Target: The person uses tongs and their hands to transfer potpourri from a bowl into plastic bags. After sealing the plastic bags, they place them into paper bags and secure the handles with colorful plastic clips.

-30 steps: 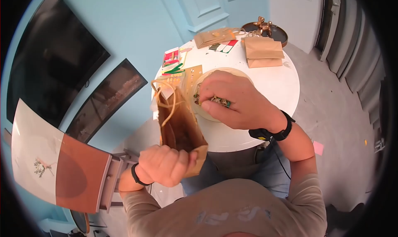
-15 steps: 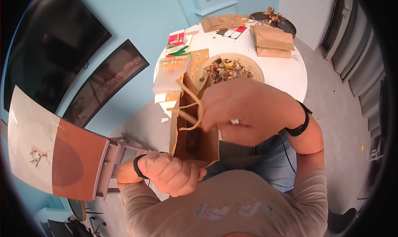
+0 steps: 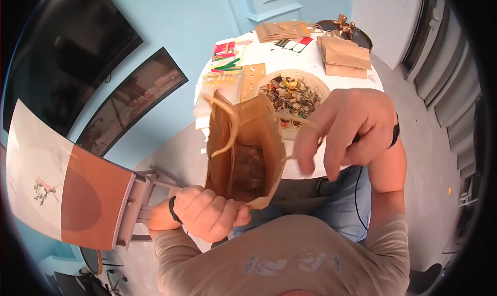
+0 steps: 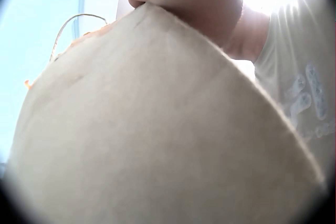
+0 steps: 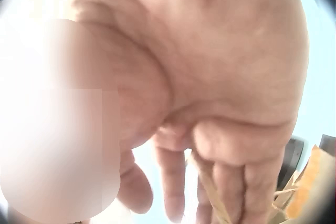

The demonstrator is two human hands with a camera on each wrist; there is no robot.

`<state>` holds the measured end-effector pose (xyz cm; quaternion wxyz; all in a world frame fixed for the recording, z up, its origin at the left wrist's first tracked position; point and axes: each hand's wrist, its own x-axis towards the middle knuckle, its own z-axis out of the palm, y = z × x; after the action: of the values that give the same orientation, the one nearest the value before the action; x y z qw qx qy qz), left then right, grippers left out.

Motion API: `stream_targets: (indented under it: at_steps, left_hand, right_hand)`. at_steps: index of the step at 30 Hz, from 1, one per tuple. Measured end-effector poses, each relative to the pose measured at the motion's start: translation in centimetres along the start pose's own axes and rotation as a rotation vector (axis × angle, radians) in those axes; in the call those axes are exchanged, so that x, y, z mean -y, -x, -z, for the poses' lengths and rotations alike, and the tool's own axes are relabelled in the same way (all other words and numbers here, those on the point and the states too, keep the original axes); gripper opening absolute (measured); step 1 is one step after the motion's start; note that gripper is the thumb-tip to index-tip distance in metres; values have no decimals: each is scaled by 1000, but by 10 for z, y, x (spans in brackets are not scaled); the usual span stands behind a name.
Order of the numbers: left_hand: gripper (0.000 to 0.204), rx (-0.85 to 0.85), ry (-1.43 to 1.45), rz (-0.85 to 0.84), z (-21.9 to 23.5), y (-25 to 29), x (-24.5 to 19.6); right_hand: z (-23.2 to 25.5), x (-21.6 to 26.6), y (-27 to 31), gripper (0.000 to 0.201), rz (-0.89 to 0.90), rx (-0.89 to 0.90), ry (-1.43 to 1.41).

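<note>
My left hand [image 3: 209, 213] grips the near rim of a brown paper bag [image 3: 269, 135], its mouth tilted up towards the head camera. One twisted paper handle [image 3: 233, 133] arches over the opening; inside the bag, dark glossy contents [image 3: 249, 169] show. The bag's pale outer face [image 4: 157, 124] fills the left wrist view. To the bag's right is my right hand [image 3: 357, 125], fingers mostly extended, at the other handle [image 3: 300, 120]. In the right wrist view the handle cord [image 5: 212, 190] runs along these fingers. Behind the hands, a round woven plate [image 3: 325, 85] bears dried flowers [image 3: 292, 97].
Two lots of folded paper bags, flat ones [image 3: 282, 31] and a standing one [image 3: 346, 58], are at the table's back. A clear packet [image 3: 220, 91], green sticks [image 3: 226, 65] and a red box [image 3: 223, 48] lie left. A dark tray [image 3: 361, 40] stands behind the white table [image 3: 370, 84].
The right hand has come from the plate over the bag's mouth, then moved off to its right. The bag's mouth has spread wider, and the plate of dried flowers has come into sight.
</note>
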<state>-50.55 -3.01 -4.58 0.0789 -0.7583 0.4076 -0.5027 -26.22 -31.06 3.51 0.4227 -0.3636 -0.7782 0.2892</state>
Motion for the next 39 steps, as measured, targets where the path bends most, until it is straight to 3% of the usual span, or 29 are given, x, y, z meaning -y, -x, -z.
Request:
stream_targets:
  at_steps: [2,5,6,9,11,12,15,17,18,20,22,24,27,30,33,34,37,39]
  left_hand:
    - [21,-68,-19,39,-3,3,0]
    - [22,-80,-35,-21,-4,3,5]
    - [22,-72,-27,-37,-4,2,5]
    - [23,-81,-9,-84,-7,-4,6]
    - [23,-130,-9,-117,-12,-8,8]
    - [23,-122,-22,-113,-12,-9,8]
    - [23,-113,-50,-97,-12,-10,9]
    - [23,-126,-48,-85,-15,-9,11]
    - [24,-122,-35,-86,-15,-10,11]
    - [25,-110,-9,-87,-15,-12,11]
    - [25,-150,13,-125,-20,-14,11]
    - [24,-181,35,-171,-24,-18,12]
    - [22,-209,59,-228,-28,-22,13]
    - [22,-218,76,-245,-28,-22,14]
    - [22,-200,76,-209,-26,-17,16]
    - [22,-194,77,-178,-25,-14,16]
    - [22,-182,78,-141,-22,-10,17]
    - [22,-187,76,-141,-21,-10,17]
  right_hand:
    - [-11,4,12,18,-153,-276,96]
    - [-34,17,-1,16,-649,-549,351]
    - [-38,17,-8,15,-600,-518,619]
    - [-62,17,-37,20,-525,-740,1304]
    - [-59,15,-50,14,-294,-529,1777]
    - [-56,10,-54,13,-124,-367,1843]
    - [-52,11,-64,8,17,77,1753]
    - [-54,7,-64,11,-49,150,1407]
    - [-54,-8,-64,16,14,35,1196]
    - [-53,-8,-62,15,-378,154,869]
    - [-51,-15,-63,14,-602,285,708]
    - [-50,-41,-71,14,-679,435,739]
    - [-62,-75,-72,15,-594,494,860]
    - [-75,-135,-44,15,-303,347,1041]
    - [-67,-107,-58,15,-339,298,1051]
    - [-62,-99,-67,15,-440,331,986]
    - [-50,-73,-78,15,-364,306,1000]
    - [-54,-78,-78,17,-426,348,952]
